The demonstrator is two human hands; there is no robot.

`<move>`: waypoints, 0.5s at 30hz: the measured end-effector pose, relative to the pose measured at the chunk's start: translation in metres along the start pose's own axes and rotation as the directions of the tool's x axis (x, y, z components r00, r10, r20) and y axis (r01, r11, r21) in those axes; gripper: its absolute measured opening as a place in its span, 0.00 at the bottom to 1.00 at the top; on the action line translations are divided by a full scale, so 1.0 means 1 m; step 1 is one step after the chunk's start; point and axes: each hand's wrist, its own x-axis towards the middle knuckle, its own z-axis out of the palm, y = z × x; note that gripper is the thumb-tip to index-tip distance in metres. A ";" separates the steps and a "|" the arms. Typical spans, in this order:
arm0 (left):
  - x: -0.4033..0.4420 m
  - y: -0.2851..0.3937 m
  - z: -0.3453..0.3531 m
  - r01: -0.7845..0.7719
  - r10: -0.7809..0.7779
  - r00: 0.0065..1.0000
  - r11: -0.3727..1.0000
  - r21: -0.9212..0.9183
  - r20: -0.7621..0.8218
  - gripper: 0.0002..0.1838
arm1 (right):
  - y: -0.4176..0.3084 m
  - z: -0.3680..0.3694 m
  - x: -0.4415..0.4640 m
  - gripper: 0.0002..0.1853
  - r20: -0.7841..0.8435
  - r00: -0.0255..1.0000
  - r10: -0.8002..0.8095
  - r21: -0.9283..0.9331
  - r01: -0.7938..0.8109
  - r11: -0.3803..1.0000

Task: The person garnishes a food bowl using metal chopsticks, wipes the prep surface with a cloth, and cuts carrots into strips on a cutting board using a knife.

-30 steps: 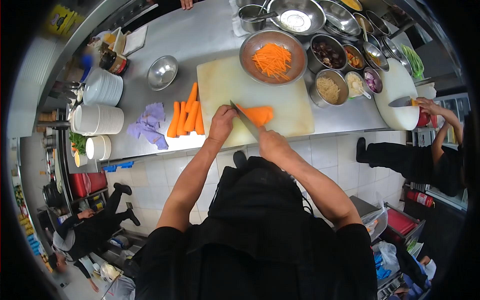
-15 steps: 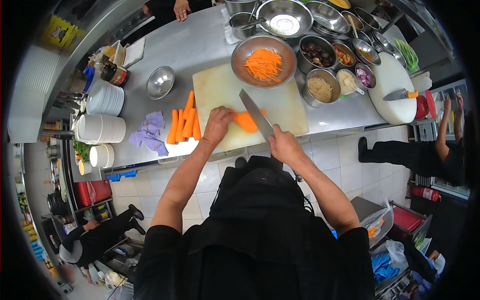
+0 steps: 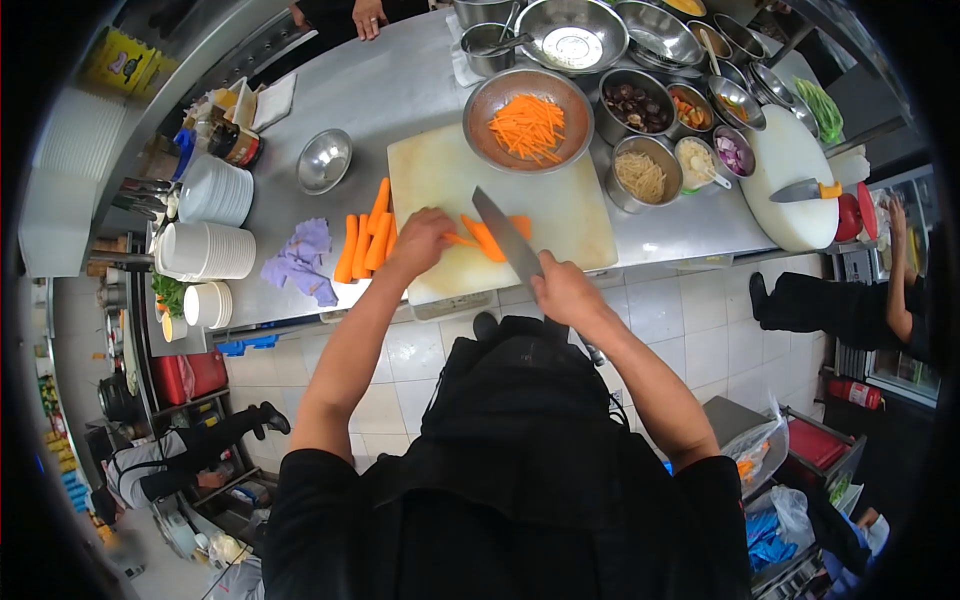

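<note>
My right hand is wrapped round the handle of a large kitchen knife, whose blade slants up and left over the cutting board. Under and beside the blade lie flat carrot slices, partly hidden by it. My left hand is closed at the board's left side, a thin carrot piece at its fingertips. Several peeled whole carrots lie together just left of that hand. Beyond the knife, a steel bowl of carrot strips rests over the board's far edge.
Pots of mushrooms and pale shreds stand right of the bowl. A second knife lies on a round white board. To the left are a purple cloth, small bowl and stacked dishes. Other people stand around.
My left hand has drawn slightly left, away from the knife, with the thin carrot piece at its fingers. The knife has shifted slightly left over the slices.
</note>
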 end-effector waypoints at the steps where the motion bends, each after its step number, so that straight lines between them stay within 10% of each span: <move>1: -0.010 -0.004 -0.005 0.079 -0.079 0.997 0.997 -0.012 0.006 0.16 | -0.001 0.002 0.001 0.13 0.024 1.000 -0.016 -0.001 0.016 1.000; 4: -0.044 -0.004 -0.012 0.633 -0.634 0.765 0.711 -0.306 0.110 0.23 | -0.002 0.015 0.007 0.15 0.079 0.996 -0.041 0.004 0.041 0.999; 7: -0.054 0.004 0.015 0.603 -0.687 0.722 0.565 -0.563 0.083 0.30 | -0.007 0.029 0.021 0.17 0.103 0.994 -0.022 -0.016 0.024 1.000; 15: 0.001 0.087 0.061 0.747 -0.831 0.555 0.509 -0.427 -0.018 0.30 | 0.005 0.009 0.037 0.20 -0.014 0.999 0.047 -0.182 -0.049 0.982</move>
